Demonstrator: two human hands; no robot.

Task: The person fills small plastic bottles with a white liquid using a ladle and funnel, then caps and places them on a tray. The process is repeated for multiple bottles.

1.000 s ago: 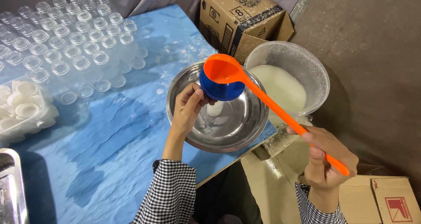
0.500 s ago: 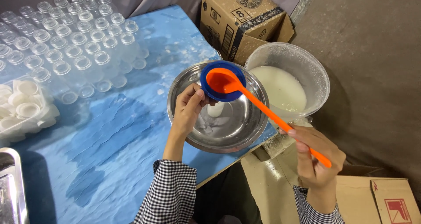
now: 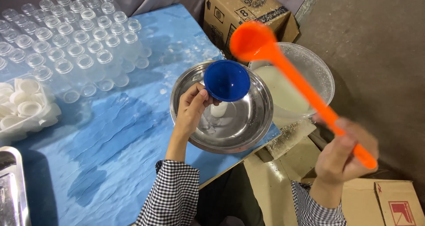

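My left hand (image 3: 192, 107) grips a blue funnel (image 3: 226, 80) that stands in a small white-filled bottle (image 3: 218, 110) inside a shiny steel bowl (image 3: 254, 124). My right hand (image 3: 343, 153) holds the handle end of a long orange ladle (image 3: 283, 66). The ladle's cup is lifted and blurred, above and to the right of the funnel, over the rim of a clear tub of white liquid (image 3: 283, 93). The ladle does not touch the funnel.
Several empty clear bottles (image 3: 71, 35) stand in rows at the back left of the blue table (image 3: 110, 133). A bag of white caps (image 3: 22, 104) lies at the left edge. Cardboard boxes sit behind the tub (image 3: 248, 7) and at lower right (image 3: 389, 204).
The ladle cup was over the funnel; it has now swung up and to the right, away from it. My left hand still holds the funnel in place.
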